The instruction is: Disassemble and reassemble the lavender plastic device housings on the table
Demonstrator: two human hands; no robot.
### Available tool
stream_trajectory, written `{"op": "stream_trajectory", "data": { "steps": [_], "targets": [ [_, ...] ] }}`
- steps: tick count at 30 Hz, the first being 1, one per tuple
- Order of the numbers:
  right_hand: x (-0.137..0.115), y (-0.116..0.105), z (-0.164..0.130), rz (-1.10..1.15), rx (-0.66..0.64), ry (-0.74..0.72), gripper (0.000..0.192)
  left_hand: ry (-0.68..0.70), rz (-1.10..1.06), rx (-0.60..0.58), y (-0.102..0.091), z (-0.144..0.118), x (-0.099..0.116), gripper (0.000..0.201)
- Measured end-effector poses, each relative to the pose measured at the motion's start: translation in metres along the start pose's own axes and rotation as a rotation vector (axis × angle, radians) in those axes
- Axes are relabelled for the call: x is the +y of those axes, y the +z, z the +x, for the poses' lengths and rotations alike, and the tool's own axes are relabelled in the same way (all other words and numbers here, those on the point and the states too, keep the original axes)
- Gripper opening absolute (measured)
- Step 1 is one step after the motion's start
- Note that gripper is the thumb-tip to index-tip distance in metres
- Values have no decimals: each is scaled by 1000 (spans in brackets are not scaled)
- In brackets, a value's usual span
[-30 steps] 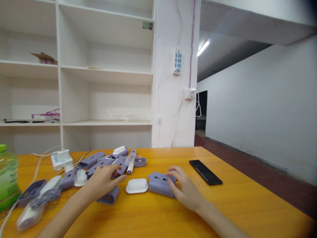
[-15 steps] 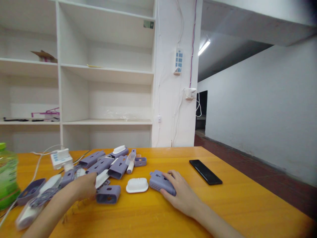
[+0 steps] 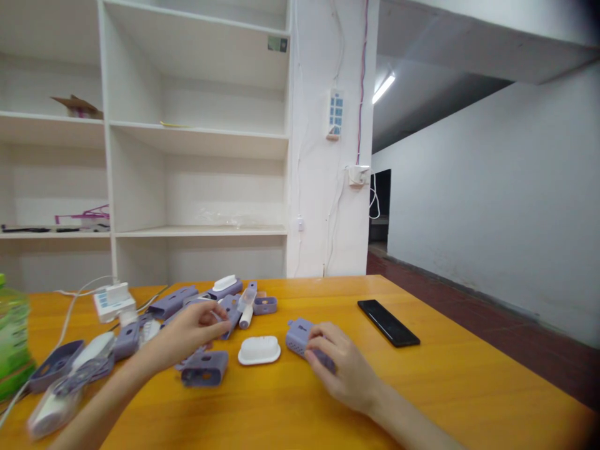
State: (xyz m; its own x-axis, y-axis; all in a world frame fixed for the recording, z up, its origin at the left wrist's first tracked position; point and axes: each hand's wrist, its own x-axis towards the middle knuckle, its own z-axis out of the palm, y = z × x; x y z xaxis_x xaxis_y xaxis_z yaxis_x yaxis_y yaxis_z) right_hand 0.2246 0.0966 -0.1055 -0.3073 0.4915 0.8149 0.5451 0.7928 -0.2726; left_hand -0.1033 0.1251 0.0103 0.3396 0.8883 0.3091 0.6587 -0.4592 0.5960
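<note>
My right hand (image 3: pixel 344 369) grips the near end of a purple plastic housing (image 3: pixel 298 337) lying on the table, its fingers curled over the top and side. My left hand (image 3: pixel 197 328) is over the pile, with thumb and fingers loosely bent, a gap between them and nothing visible inside. Just beyond its fingertips lies another purple housing (image 3: pixel 230 312), partly covered by the hand. Below it sits a hollow purple shell (image 3: pixel 205 369), its opening facing me. Between my hands rests a white oval cap (image 3: pixel 259 350) with a wide rim.
A black phone (image 3: pixel 388 322) lies on the right. At the left are a plastic-wrapped white device (image 3: pixel 60 400), a green bottle (image 3: pixel 14 344) and a white power strip (image 3: pixel 115 303) with cables. More purple shells (image 3: pixel 173 301) are piled behind my left hand. White shelves (image 3: pixel 201 231) stand behind the table (image 3: pixel 300 412).
My left hand has moved right and upward, away from the white piece it was at in the pile. My right hand stays on the purple housing, its fingers more curled.
</note>
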Motion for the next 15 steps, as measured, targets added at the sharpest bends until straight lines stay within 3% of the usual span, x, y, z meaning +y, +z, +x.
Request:
{"op": "stream_trajectory", "data": {
  "steps": [4, 7, 10, 12, 15],
  "targets": [
    [-16, 8, 0, 242, -52, 69, 37, 117, -543, -144, 80, 0, 35, 43],
    [-23, 24, -2, 534, -88, 223, 42, 120, -677, -105, 124, -7, 42, 42],
    [-27, 42, -3, 917, -325, 405, 53, 172, -574, 34, 142, -16, 39, 34],
    [-28, 49, -3, 1019, -441, 446, 55, 204, -394, 135, 142, -21, 39, 26],
    [-24, 51, -2, 1055, -429, 474, 51, 269, -85, 171, 130, -26, 43, 22]
  ]
}}
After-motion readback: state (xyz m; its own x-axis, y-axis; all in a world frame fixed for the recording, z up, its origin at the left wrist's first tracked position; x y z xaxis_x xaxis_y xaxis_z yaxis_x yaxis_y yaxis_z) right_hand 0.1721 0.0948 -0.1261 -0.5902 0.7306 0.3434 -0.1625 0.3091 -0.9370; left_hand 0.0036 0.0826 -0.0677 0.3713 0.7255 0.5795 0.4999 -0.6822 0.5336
